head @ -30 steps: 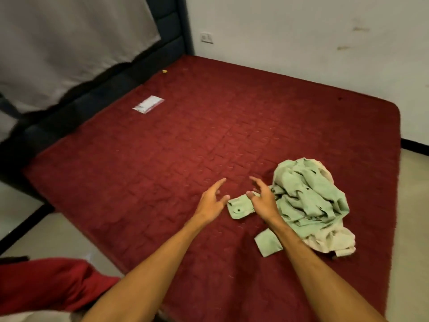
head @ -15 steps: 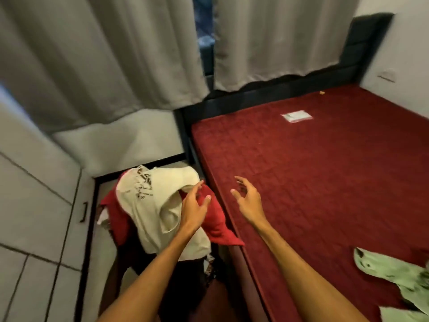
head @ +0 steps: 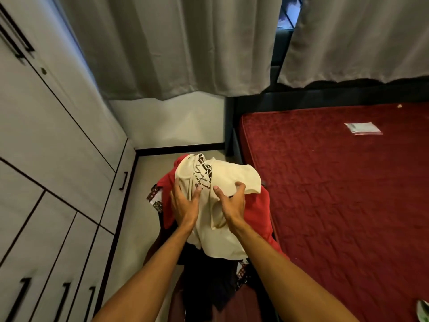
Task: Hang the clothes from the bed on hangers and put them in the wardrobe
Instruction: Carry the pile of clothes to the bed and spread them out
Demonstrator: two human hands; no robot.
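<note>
1. Fingers (head: 241, 188) of the right hand (head: 232, 206) curl over a fold of the cream shirt (head: 232, 177), thumb set against them so that the cloth is bunched in between.
2. On the left hand (head: 185, 205) the fingers lie close together down the shirt's left side, with the thumb spread wide and pressing on the front – a grip round that side of the cloth.
3. This shirt, with dark lettering on it, lies on top of a pile of clothes in the narrow gap between wardrobe and bed; it is not on the bed.
4. Under it a red garment (head: 257, 212) shows on both sides, a dark garment (head: 209, 282) hangs lower down, and a patterned cloth (head: 156, 198) peeks out at the left. What holds the pile up is hidden.
5. At the left stands the wardrobe (head: 46, 159), pale doors with black handles, all closed.
6. At the right lies the bed (head: 336, 217) with its red cover – a small flat packet (head: 362, 129) lies on it, and a bit of green garment (head: 423, 314) shows at the lower right corner.
7. Grey curtains (head: 174, 43) hang behind.
</note>
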